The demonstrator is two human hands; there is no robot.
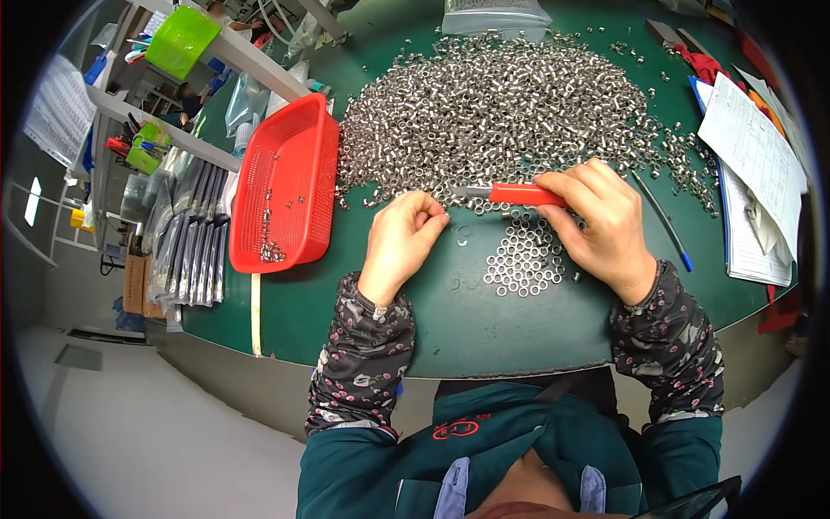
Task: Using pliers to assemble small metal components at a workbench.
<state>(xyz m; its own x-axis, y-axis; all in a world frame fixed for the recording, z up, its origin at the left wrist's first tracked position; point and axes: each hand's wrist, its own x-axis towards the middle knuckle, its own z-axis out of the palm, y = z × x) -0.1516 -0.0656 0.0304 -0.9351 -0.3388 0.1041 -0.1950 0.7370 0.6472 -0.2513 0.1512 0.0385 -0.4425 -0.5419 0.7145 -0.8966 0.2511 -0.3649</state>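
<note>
The right hand (601, 221), right of centre, grips a red-handled blade (519, 194) pointing left. The left hand (399, 238), at centre, curls narrow near its tip; whether it pinches anything, I cannot tell. Small metal rings (493, 104) heap across the table (450, 333), upper centre; a flat cluster (523, 259) lies below the blade. The step looks like working rings singly; the next move likely calls for careful blade control near the fingers.

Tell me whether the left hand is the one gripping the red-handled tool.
No, the right hand grips the red-handled tool by its handle.
</note>
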